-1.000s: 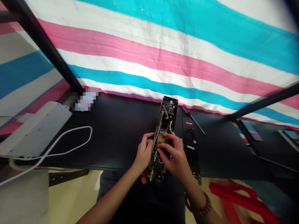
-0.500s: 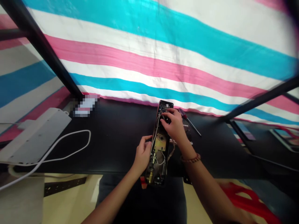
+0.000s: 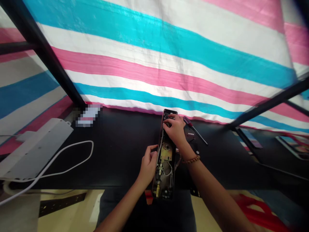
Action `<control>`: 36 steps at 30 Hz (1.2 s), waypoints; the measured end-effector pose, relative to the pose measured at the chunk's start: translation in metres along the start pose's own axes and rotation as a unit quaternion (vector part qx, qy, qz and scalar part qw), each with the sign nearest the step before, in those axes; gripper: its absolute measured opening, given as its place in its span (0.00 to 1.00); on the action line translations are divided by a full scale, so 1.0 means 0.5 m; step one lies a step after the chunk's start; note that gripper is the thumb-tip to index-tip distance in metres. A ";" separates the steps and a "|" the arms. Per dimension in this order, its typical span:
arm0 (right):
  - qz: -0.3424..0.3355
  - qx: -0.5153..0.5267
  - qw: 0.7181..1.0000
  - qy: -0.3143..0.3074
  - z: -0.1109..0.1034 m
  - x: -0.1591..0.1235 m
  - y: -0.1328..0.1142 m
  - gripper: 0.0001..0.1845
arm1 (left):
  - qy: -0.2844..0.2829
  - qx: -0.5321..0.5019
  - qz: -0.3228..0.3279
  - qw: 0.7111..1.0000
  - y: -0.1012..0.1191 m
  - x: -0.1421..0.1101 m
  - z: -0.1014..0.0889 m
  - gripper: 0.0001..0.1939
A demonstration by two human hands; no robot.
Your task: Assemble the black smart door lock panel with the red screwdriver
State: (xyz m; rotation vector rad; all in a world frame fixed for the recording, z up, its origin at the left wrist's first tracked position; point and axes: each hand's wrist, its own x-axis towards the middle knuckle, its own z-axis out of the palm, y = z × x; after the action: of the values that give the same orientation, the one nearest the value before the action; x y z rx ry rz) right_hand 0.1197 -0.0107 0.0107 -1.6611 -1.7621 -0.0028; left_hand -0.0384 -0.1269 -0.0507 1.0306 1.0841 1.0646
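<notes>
Hands are both on an opened electronic door lock (image 3: 164, 170), which lies lengthwise on the black surface (image 3: 116, 151), pointing away from the person. At the far left, a white power strip (image 3: 36, 148) sits at the surface's edge with a looped white cable (image 3: 70, 161) running from it, and a pixelated object (image 3: 88, 115) lies beyond them, too blurred to name. Next along, the curled left hand (image 3: 147, 169) grasps the lock's left edge beside a brass plate (image 3: 166, 152), with white wires (image 3: 160, 151) running up the lock's open back and a brass cylinder (image 3: 158, 190) near its lower end. The right hand (image 3: 175, 130), a wooden bead bracelet (image 3: 191, 159) at its wrist, has moved up from the brass plate to the lock's far end, its fingers bent over the parts there; whether they pinch anything, I cannot tell. Just to its right lie a red-handled screwdriver (image 3: 195, 130) and a black plate (image 3: 190, 135), both apart from the lock and untouched.
</notes>
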 end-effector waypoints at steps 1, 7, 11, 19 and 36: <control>-0.009 0.006 1.000 -0.003 0.000 0.004 0.003 0.06 | -0.002 -0.002 0.000 1.000 0.000 0.000 0.000 0.20; -0.067 0.025 0.997 0.002 -0.004 0.003 0.003 0.08 | -0.021 -0.030 0.004 0.999 -0.004 -0.001 0.004 0.21; -0.087 0.031 0.996 0.002 -0.007 -0.004 -0.003 0.09 | -0.026 -0.010 0.011 1.000 -0.011 -0.003 0.004 0.20; -0.100 0.068 0.992 0.022 -0.019 -0.004 -0.014 0.09 | -0.026 0.002 0.016 1.000 -0.009 -0.003 0.002 0.19; -0.071 0.260 0.959 -0.091 -0.106 -0.072 -0.055 0.13 | -0.038 -0.024 0.005 0.999 -0.011 0.002 0.008 0.22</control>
State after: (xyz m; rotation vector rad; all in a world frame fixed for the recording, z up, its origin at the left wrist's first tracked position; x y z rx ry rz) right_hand 0.1184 -0.0709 0.0458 -1.1789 -1.8126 0.5199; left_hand -0.0337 -0.1274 -0.0557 1.0307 0.9875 1.0463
